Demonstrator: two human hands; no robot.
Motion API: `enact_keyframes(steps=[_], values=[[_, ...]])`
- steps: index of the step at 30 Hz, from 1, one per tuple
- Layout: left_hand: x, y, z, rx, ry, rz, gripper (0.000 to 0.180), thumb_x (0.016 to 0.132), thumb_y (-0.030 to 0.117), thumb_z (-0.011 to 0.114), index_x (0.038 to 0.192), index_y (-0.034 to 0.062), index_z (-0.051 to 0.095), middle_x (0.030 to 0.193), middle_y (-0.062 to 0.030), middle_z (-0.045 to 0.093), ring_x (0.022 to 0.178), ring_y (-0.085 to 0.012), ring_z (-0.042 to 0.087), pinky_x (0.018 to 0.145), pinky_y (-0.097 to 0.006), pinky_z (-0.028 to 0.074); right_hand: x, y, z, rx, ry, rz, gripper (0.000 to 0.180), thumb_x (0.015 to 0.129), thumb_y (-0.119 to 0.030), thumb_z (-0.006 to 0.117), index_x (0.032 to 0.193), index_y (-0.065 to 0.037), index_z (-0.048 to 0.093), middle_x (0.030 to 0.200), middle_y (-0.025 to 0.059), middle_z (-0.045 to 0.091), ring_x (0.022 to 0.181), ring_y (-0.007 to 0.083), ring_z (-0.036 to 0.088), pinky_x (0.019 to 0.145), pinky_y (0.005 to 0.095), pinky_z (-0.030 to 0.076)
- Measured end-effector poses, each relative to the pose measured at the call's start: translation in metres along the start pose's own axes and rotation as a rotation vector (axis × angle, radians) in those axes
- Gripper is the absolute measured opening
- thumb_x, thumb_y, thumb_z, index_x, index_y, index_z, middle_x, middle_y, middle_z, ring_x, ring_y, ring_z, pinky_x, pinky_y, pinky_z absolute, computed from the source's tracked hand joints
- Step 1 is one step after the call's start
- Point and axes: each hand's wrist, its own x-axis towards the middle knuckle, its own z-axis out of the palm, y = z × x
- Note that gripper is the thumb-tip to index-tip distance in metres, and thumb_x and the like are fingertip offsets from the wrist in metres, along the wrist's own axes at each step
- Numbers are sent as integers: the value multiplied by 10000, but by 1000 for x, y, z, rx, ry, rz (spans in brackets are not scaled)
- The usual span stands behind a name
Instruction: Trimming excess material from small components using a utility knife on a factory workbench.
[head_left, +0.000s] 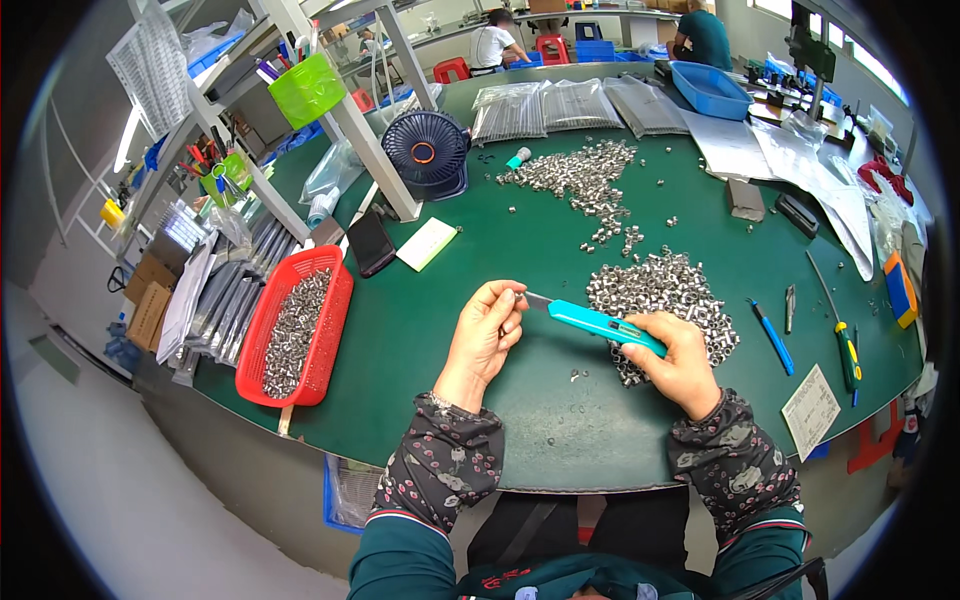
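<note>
A teal utility knife (605,325) lies in the grip of my right hand (680,362), its blade (538,301) pointing left. My left hand (483,338) is closed in a pinch on a small metal ring (519,296), mostly covered by the fingertips. The blade tip reaches to this ring. Just beyond the knife spreads a heap of small shiny metal rings (665,290). A second, looser scatter of similar metal pieces (580,180) lies farther back. On the table below the knife are tiny shavings (576,375).
A red basket (341,320) of metal pieces stands at the left edge. Beyond it are a black phone (371,243), a notepad (428,243) and a small fan (425,150). A screwdriver (850,360), a blue pen-like tool (773,340) and a paper label (810,410) lie at right.
</note>
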Motion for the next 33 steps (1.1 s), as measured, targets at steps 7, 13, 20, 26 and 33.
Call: enact_keyframes(steps=[7,13,20,26,33], values=[[-1,1,5,30,20,13,134,869,132,529,950,29,555,770,-17,506,541,-36,378,395,-143,279,0,0,-2,48,-66,64,288,704,-205,659,944,-51,622,719,103,574,637,239,564,586,324,440],[0,0,0,160,-43,29,119,868,123,528,928,25,556,741,-7,469,537,-42,366,397,-147,267,0,4,-3,32,-83,56,289,694,-196,668,937,-49,616,709,101,560,621,243,561,566,329,437],[-1,0,0,13,42,-46,118,885,143,499,913,36,540,740,-16,480,512,-36,354,372,-146,253,4,-10,-4,-81,222,-118,266,686,-131,663,933,-55,601,655,100,501,552,248,513,496,322,402],[-2,2,3,-35,12,-55,113,887,171,502,912,62,519,745,-30,512,478,-34,341,352,-147,253,2,-5,-2,-79,112,-62,265,687,-150,665,928,-51,613,650,96,503,573,244,523,522,328,407],[-1,3,5,-82,36,-35,120,881,182,513,877,63,527,741,-29,516,464,-32,343,347,-145,250,1,-1,-1,-18,16,-2,285,677,-177,675,930,-56,622,672,98,534,603,243,543,556,330,421]])
